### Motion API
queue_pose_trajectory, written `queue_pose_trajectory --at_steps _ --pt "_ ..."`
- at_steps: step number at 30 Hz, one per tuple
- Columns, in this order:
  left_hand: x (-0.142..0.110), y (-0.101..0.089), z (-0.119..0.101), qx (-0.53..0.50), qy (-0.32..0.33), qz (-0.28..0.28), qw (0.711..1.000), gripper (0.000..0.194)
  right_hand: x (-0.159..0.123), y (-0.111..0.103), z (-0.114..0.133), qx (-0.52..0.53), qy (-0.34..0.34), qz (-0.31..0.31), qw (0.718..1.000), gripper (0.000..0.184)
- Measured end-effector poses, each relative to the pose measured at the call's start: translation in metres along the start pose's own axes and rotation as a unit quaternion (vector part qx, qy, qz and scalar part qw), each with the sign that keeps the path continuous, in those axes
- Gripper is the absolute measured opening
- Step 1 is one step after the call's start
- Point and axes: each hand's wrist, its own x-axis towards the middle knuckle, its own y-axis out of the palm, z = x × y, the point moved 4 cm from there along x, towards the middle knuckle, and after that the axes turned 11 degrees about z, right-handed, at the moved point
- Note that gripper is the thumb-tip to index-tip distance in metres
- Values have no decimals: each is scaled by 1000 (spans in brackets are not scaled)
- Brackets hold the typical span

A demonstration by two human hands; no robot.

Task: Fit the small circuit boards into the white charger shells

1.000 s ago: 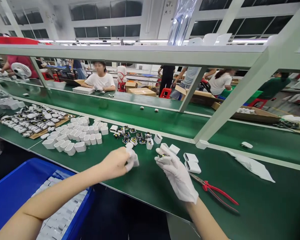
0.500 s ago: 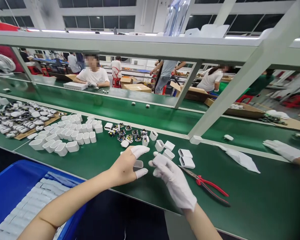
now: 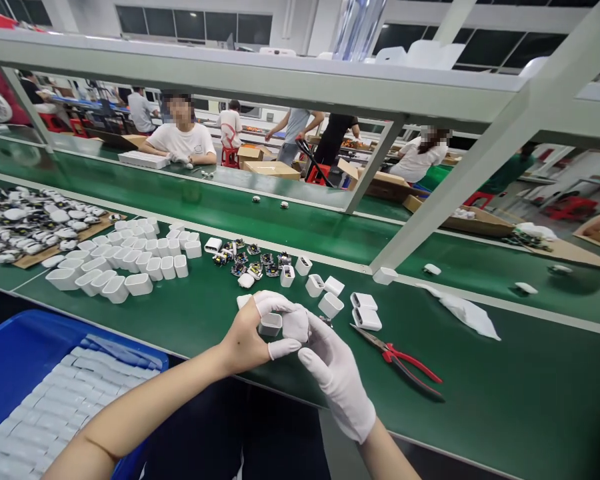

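A: Where is the cap [image 3: 295, 326], please?
B: It is between the two hands, above the near side of the bench [image 3: 190, 317]. The right hand [image 3: 344, 383], in a white glove, has its fingers bent around the cap, and the thumb comes near the lower edge.
A: And the left hand [image 3: 249, 337]?
B: It makes a half-open curve — index finger above, thumb below, their covered tips at the edge of the cap. Inside this curve it holds a shell [image 3: 270, 325], open end in view. The other fingers are hidden, so I cannot tell how firmly they grip.
A: What is the good way to handle these two?
B: In my opinion, a light pinch on the sides of the cap is best, so that its face stays clean. The left fingers should stay away from the rim of the shell. I would also turn the cap until its long side agrees with the long side of the shell.
A: Is there some risk?
B: Perhaps one — with both hands so close, a fingertip can push the cap crooked. The pliers [image 3: 390, 352] lie well apart from the hands, so they should not disturb.
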Motion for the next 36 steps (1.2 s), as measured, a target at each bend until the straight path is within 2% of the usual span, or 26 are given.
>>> queue_pose_trajectory --at_steps 3,6,9,11,12,13,16,17,18,19,20,22,25,27,29,31,33,36 --pt "-6 0 2 -28 3 -5 1000 37 1 3 -2 52 7 8 999 53" --pt "-13 4 4 -54 -15 -10 998 38 -2 8 -6 32 -21 23 999 61" --pt "-23 14 6 -88 -104 -33 990 38 -10 9 -15 -53 -20 -2 998 64" --pt "-32 24 8 -127 -182 -45 974 41 -16 9 -17 -188 -34 -30 981 71" --pt "-37 29 9 -155 -218 -46 963 42 -19 10 -15 -280 -59 -37 958 75" --pt "-42 34 9 -185 -248 -43 950 43 -23 12 -12 -374 -93 -41 922 78" --pt "-56 45 5 -255 -298 -21 920 43 -37 19 -4 -568 -196 -73 796 72" --pt "-60 47 2 -267 -307 -10 914 41 -42 21 -2 -596 -220 -86 767 68" --pt "-63 49 -1 -272 -313 2 910 39 -47 22 -2 -610 -239 -90 750 66" --pt "-65 50 -5 -275 -314 18 909 37 -51 24 -2 -611 -252 -83 746 67" --pt "-66 49 -7 -273 -307 36 911 36 -53 25 -2 -600 -255 -72 754 68" --pt "-61 41 -10 -249 -276 63 926 35 -55 21 0 -544 -220 -68 807 68" --pt "-46 15 3 -135 -228 49 963 30 -49 2 4 -364 -72 -149 917 49" --pt "-34 -5 20 -21 -216 32 976 31 -43 -12 4 -187 28 -207 960 42" --pt "-24 -15 36 55 -181 79 979 44 -35 -23 1 -19 91 -229 969 48" --pt "-19 -15 47 89 -147 157 973 53 -26 -31 -7 97 130 -231 959 49" --pt "-19 -10 51 94 -134 214 963 52 -20 -38 -19 164 158 -234 945 44" --pt "-25 0 47 92 -163 229 955 43 -16 -40 -37 194 182 -231 936 38"
